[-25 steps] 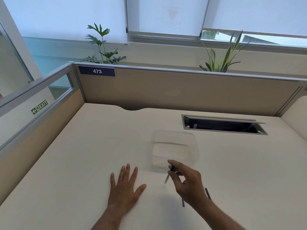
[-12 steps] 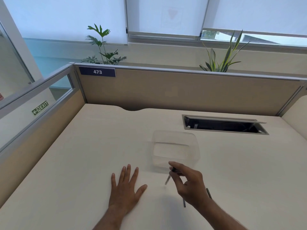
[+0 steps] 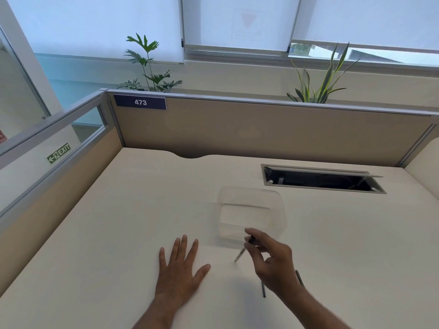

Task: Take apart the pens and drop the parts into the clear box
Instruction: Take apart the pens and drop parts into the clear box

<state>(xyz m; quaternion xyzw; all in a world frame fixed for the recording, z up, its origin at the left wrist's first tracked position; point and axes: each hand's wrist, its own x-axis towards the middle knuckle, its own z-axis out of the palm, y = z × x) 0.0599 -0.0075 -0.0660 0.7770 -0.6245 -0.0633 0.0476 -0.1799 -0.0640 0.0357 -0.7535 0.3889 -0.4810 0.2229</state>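
Only the head view here, looking down at a cream desk (image 3: 118,233) inside a cubicle.

Left hand (image 3: 179,269) is lying flat on the desk, palm down, fingers spread and pointing away from the person, thumb splayed out to the right. It's holding nothing.

Right hand (image 3: 270,260) is raised a bit off the surface, wrist coming in from the lower right, back of the hand toward the camera. Thumb and forefinger are pinching the dark upper end of a pen (image 3: 242,251), which hangs tilted with its lighter tip pointing down-left toward the desk. Can't tell if the tip touches the surface. The other fingers are loosely curled.

The clear box (image 3: 251,210) sits on the desk just beyond the right hand, open top, looks empty as far as I can see.

Two more dark pen pieces lie on the desk near the right wrist: one short stick (image 3: 263,289) just left of the forearm, another (image 3: 299,277) peeking out on its right side, partly hidden.
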